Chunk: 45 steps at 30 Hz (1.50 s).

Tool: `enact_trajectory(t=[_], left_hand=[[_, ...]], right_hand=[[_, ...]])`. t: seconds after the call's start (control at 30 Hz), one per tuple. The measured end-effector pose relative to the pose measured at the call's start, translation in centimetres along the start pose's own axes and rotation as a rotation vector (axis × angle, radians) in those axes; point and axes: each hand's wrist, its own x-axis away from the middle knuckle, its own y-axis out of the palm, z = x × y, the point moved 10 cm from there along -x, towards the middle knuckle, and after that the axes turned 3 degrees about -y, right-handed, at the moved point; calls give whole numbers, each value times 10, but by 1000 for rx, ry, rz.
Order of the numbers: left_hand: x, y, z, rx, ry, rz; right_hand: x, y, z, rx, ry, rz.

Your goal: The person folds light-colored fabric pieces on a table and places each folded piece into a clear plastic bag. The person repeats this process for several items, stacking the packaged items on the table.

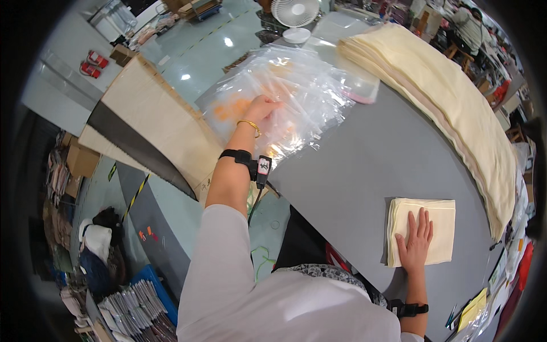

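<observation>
Textile workshop: piled cloth [447, 94], clear bags [307, 85]

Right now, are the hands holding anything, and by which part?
The left hand seems to pinch a clear plastic bag; which part, I can't tell. The right hand rests flat on the folded cream cloth, not gripping it.

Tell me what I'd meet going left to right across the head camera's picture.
Red fire extinguishers → clear plastic bags with the left hand over them → folded cream cloth under the right hand → yellow sheet.
</observation>
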Motion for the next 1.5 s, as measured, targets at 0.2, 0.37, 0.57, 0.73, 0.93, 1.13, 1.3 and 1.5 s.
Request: enact_trajectory(t=[0.2,0.37,0.57,0.73,0.93,1.13,1.3,1.5], left_hand=[[19,-3,-11,94,111,110],[27,4,9,-79,243,178],[51,14,92,-339,465,457],[9,59,77,-532,118,217],[-7,46,71,-246,118,151],[37,-27,126,760,354,246],[144,-10,197,354,631,-136],[327,55,258,29,892,-188]], right_hand=[[-3,2,7,9,-41,26],[-1,3,5,2,-56,56],[-1,9,10,19,-32,19],[0,9,9,12,-49,10],[2,15,17,70,-72,-4],[2,30,32,75,-90,-31],[-25,-38,-3,-128,30,55],[-47,-207,-163,-95,-462,577]])
